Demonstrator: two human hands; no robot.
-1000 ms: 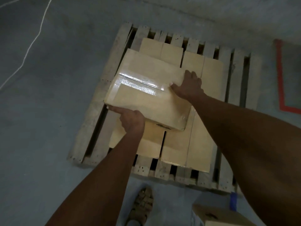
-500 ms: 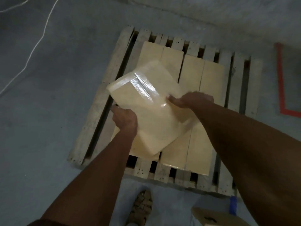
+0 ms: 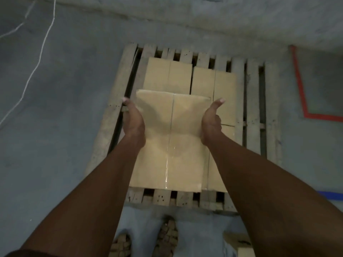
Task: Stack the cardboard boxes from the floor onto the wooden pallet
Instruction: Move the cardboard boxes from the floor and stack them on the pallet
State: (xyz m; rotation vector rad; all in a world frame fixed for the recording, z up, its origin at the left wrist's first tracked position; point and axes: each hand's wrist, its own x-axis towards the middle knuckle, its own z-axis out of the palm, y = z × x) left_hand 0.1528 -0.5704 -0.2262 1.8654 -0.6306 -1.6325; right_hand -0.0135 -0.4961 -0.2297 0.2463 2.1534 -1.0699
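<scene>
A grey concrete floor (image 3: 55, 145) fills the frame, with the wooden pallet (image 3: 252, 108) at centre. Both hands clasp one cardboard box (image 3: 170, 141) by its sides, the left hand (image 3: 132, 121) on the left flank and the right hand (image 3: 211, 123) on the right, fingers straight along the walls. The box's long axis runs away from the person, over the lower boxes (image 3: 185, 75) already on the pallet. Whether it rests on them or hangs just above is unclear. Another box (image 3: 241, 245) is cut off at lower right.
</scene>
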